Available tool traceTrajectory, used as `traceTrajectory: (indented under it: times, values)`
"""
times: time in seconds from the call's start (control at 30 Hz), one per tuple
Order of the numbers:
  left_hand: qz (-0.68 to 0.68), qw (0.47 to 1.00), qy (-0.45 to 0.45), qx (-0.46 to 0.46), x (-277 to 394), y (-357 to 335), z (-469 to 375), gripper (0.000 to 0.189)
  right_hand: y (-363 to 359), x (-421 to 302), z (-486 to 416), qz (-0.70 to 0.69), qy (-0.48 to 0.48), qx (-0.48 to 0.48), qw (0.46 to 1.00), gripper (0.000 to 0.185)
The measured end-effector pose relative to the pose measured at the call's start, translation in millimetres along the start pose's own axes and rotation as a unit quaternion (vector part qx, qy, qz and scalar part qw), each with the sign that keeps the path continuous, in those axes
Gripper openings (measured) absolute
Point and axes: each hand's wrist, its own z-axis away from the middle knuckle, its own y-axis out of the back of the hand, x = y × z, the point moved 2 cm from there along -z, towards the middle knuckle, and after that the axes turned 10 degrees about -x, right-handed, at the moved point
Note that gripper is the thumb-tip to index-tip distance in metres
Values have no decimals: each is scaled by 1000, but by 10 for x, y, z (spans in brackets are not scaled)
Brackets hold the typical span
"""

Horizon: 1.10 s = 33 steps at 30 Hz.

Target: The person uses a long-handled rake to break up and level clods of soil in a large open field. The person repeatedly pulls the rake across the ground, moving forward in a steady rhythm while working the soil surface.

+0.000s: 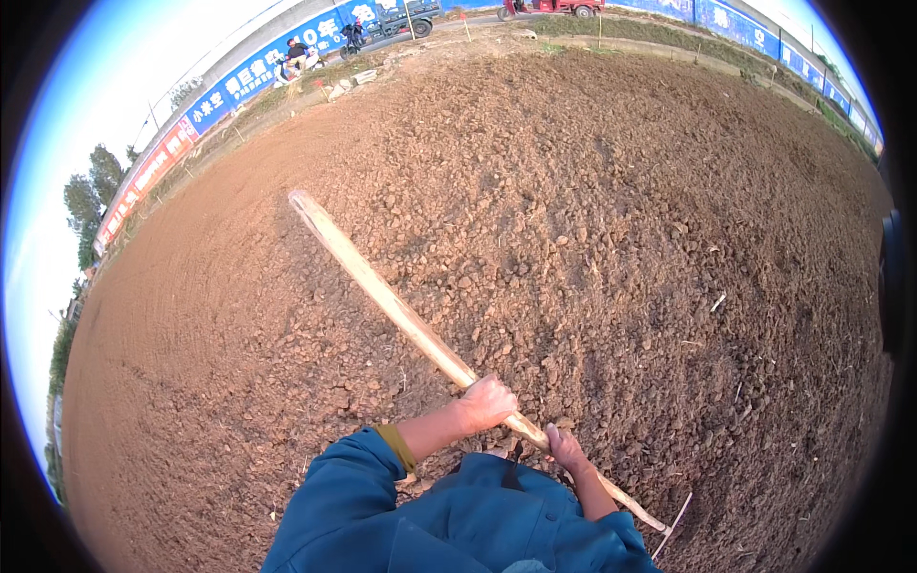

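A long pale wooden handle (401, 315) runs slantwise across the view, its thick end at the upper left. My left hand (488, 403) is closed around the handle near its middle, in front of my body. Lower down and to the right, my right hand (564, 448) grips the same handle. At the lower right end sits a narrow crossbar head (672, 528), like that of a rake, close to the soil; whether it has teeth cannot be made out. Cloddy brown soil (573, 236) lies beneath the tool.
Finer, smoother soil (143, 286) spreads at the left. Beyond the field's far edge are pale stones (344, 87), thin stakes (599, 32), a person (295, 54) by a white scooter, a dark cargo vehicle (405, 18), a red cargo tricycle (551, 7) and a blue painted wall (243, 82).
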Motion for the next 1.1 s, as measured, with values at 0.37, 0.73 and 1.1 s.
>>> traceTrajectory:
  times: [0.37,0.73,1.1]
  values:
    - [-25,1000,6,-8,-24,-20,78,13,29,-135,10,-19,-8,-11,1000,22]
    - [-86,995,-8,56,54,32,-125,4,298,-284,-28,-41,-95,-45,994,20]
    - [-121,984,-112,67,-119,385,-783,7,583,-136,168,26,-204,278,938,20]
